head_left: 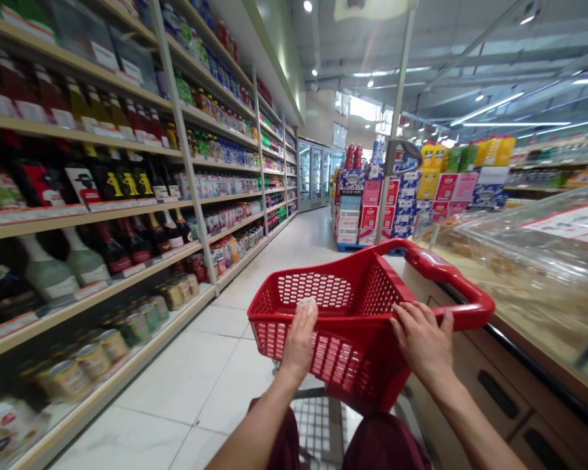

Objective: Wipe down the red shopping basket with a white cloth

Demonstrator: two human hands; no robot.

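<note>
A red plastic shopping cart [367, 372] with a mesh-sided basket stands before me, turned sideways, its handle [475, 310] to the right. The part of the basket that shows holds nothing. My left hand [298, 339] is at the near rim, with a small crumpled white tissue [308, 304] under its fingers. Those fingers lie close together, pressing the tissue at the rim. My right hand [424, 339] grips the basket's rim beside the handle, fingers curled over the edge and thumb raised.
Shelves of bottles [112, 179] and cans [110, 343] line the left side. A clear-covered counter [529, 228] with drawers stands close on the right. Stacked drink cartons [372, 202] surround a pole ahead. Tiled floor [176, 391] runs along the aisle toward glass-door fridges [316, 170].
</note>
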